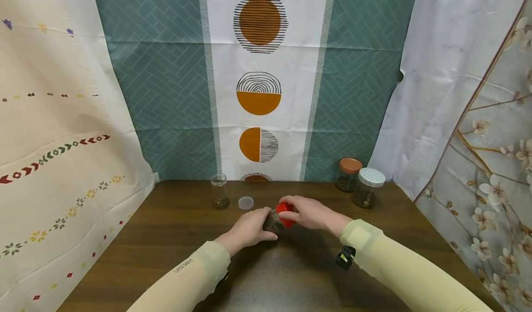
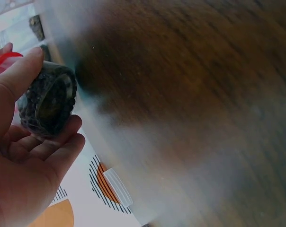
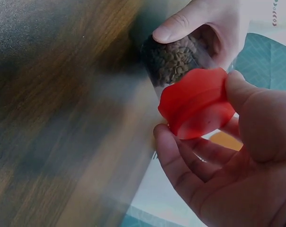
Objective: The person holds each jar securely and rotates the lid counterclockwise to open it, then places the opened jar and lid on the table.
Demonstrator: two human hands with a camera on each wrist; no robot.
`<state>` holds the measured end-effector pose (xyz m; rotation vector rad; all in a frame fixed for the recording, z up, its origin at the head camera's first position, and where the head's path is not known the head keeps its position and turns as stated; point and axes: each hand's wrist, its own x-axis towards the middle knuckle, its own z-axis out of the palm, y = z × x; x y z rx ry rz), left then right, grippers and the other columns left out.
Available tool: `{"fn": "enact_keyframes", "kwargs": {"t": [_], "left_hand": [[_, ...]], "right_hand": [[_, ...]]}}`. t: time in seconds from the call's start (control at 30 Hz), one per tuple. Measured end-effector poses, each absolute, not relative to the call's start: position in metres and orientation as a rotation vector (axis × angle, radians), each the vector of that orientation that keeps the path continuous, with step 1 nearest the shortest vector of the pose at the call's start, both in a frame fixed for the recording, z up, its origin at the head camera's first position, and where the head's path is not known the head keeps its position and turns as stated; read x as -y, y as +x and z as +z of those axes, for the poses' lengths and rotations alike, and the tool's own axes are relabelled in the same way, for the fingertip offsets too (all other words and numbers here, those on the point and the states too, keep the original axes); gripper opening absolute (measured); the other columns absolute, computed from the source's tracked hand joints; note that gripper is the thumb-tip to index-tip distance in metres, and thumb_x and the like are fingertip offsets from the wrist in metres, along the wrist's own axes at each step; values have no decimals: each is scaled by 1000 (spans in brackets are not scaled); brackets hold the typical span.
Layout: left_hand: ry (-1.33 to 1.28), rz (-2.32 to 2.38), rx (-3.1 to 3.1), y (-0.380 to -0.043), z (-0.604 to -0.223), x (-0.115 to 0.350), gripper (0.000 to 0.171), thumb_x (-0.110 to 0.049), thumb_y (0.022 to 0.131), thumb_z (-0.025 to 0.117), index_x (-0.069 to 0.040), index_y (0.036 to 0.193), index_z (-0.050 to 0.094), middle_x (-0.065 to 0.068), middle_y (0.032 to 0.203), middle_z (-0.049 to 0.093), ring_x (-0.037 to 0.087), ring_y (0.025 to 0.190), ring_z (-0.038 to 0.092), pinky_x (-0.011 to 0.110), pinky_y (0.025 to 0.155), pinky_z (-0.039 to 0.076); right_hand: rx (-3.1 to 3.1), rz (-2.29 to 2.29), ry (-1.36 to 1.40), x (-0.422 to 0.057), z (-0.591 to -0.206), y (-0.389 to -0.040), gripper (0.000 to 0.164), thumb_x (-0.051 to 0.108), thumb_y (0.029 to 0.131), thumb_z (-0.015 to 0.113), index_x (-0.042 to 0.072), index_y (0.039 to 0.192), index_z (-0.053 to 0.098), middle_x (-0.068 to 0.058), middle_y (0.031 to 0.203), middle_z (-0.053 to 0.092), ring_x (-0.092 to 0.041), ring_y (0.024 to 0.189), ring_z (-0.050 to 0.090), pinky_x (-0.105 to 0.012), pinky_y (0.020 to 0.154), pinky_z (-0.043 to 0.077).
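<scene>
A clear jar (image 1: 272, 225) of small brown pellets is tilted over the table, its base toward the left. My left hand (image 1: 250, 227) grips its body, thumb on the near side and fingers round the far side. A red lid (image 3: 199, 103) with a wavy rim sits at the jar's mouth end. My right hand (image 1: 309, 212) pinches this lid between thumb and fingers. In the left wrist view the jar's round base (image 2: 55, 101) faces the camera, with dark pellets behind the glass.
An uncapped clear jar (image 1: 220, 194) with some brown contents stands at the back left, beside a translucent lid (image 1: 246, 203) on the wooden table (image 1: 174, 238). At the back right stand an orange-lidded jar (image 1: 349, 173) and a white-lidded jar (image 1: 367, 189). Curtains hang behind.
</scene>
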<state>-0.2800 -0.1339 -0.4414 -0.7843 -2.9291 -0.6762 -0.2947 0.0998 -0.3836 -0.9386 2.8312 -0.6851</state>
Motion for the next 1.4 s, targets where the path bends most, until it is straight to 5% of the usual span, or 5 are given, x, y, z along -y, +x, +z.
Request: {"fn": "enact_keyframes", "kwargs": {"t": [0.3,1.4], "left_hand": [[-763,-665,2941,-279,-440,133,66,-35,89,96,-3,137,64,9,122,73,25,106,70,47,96,59],[-771,-686,2921,-279,-441,133,66,-34,89,96,-3,138,64,9,122,73,26,106,70,49,96,58]], "right_hand": [[-2776,-724,-999,-103,-383,-296,47,32,106,78,10,145,63,-4,124,67,-28,109,65,-47,95,56],[-2796,-702,-1227,-109,-389,-294,50,16,96,89,18,139,64,-3,136,63,-22,112,64,-46,96,58]]}}
